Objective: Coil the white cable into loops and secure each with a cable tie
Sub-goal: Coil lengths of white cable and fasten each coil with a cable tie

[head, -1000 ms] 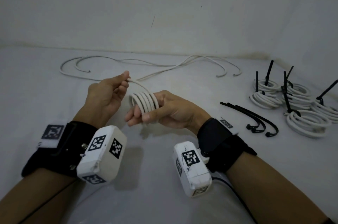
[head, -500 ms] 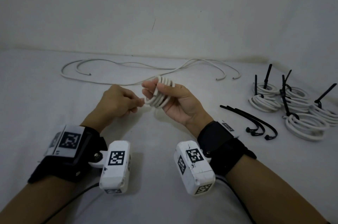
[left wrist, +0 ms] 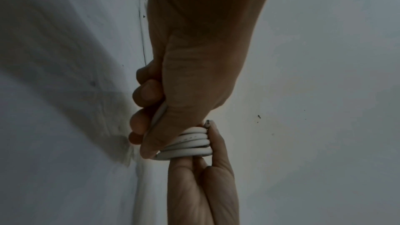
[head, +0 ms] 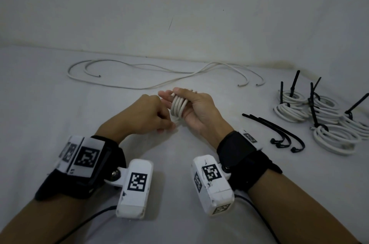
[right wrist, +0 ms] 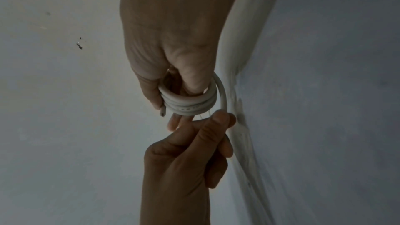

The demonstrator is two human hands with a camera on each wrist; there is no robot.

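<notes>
My right hand point(head: 180, 97) grips a small coil of white cable point(head: 178, 107) above the table's middle, with several turns wound round its fingers. The coil point(right wrist: 190, 104) shows clearly in the right wrist view, one cut end poking out at its left. My left hand point(head: 166, 123) sits close on the coil's left and pinches the cable's free tail point(right wrist: 223, 95) against the coil's lower side. In the left wrist view the left fingers point(left wrist: 142, 95) curl round the tail beside the coil point(left wrist: 190, 145). A few black cable ties point(head: 279, 134) lie to the right.
Several finished white coils point(head: 323, 116) with black ties sticking up lie at the far right. Loose white cables point(head: 139, 77) lie spread along the back near the wall. The pale table surface point(head: 60, 116) is bare to the left of my hands.
The right hand has turned the coil and carried it a little further away. The left hand has brought the tail from above the coil down to its lower left side, closing the last turn.
</notes>
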